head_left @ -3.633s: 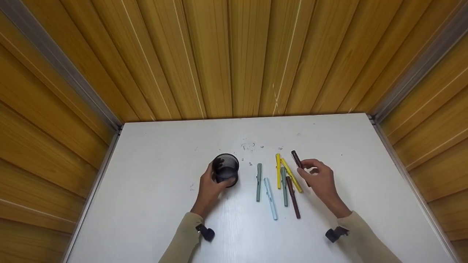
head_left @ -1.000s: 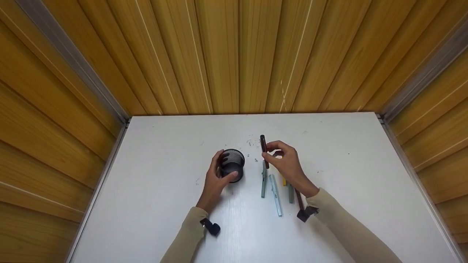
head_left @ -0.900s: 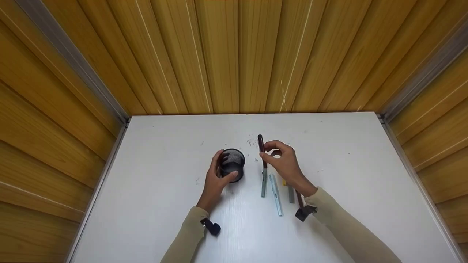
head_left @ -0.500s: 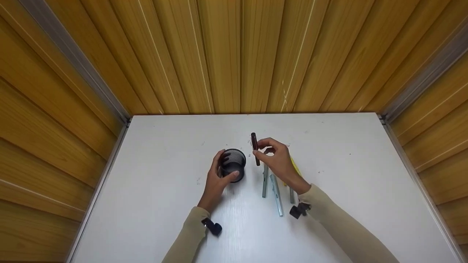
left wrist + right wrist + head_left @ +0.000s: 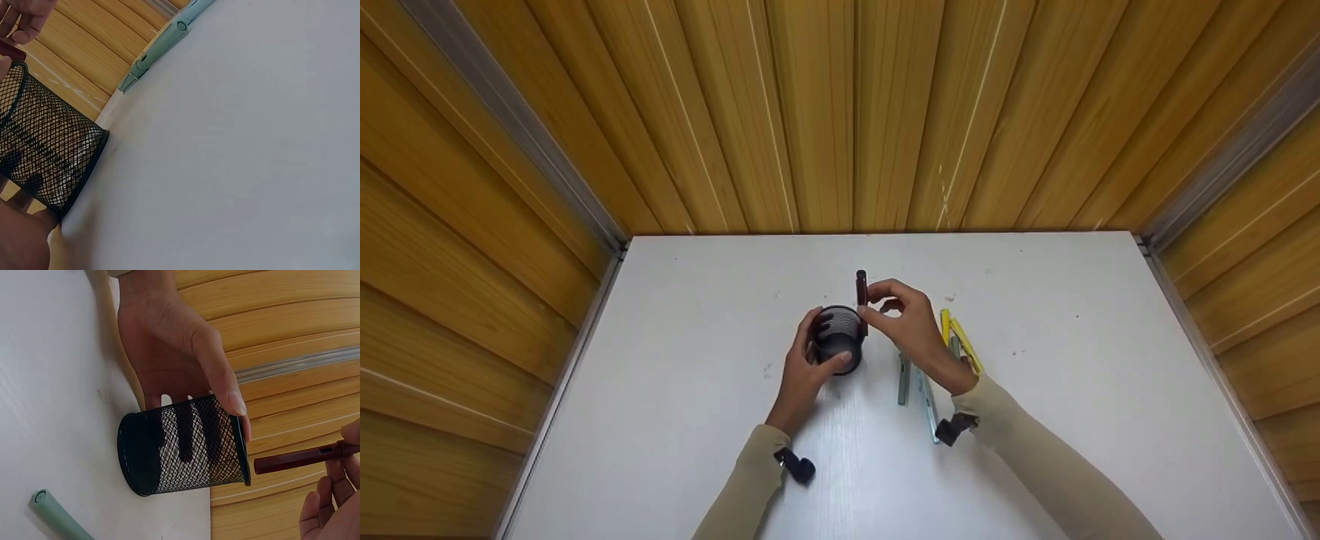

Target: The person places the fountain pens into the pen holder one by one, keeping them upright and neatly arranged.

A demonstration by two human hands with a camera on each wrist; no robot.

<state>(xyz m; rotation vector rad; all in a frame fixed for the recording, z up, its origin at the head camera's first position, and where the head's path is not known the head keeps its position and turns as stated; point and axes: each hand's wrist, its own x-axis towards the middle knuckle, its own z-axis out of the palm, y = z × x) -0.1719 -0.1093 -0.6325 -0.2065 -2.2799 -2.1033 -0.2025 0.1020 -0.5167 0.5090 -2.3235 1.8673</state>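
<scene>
No writing or brand can be read on anything here. Near the front edge of the smooth white table (image 5: 675,420), two beige sleeves (image 5: 739,491) reach in, each with a small dark clip at the cuff. Just beyond the right cuff lie slim plastic pens: a grey-green one (image 5: 903,379) and a pale blue one (image 5: 926,397) side by side, partly under the wrist, and two yellow ones (image 5: 960,341) a little to the right, crossing at their far ends. Toward the middle of the table the left hand (image 5: 802,375) wraps a black wire-mesh cup (image 5: 838,339), an upright cylinder with an open weave, thumb on its right wall and fingers on the left. The right hand (image 5: 911,330) pinches a dark red pen (image 5: 861,289) between thumb and fingertips, the pen standing nearly upright with its lower end at the cup's far right rim; whether it touches the rim cannot be told. At the far edge, ribbed yellow-brown wood panelling (image 5: 840,112) rises, with grey metal strips in the corners.
</scene>
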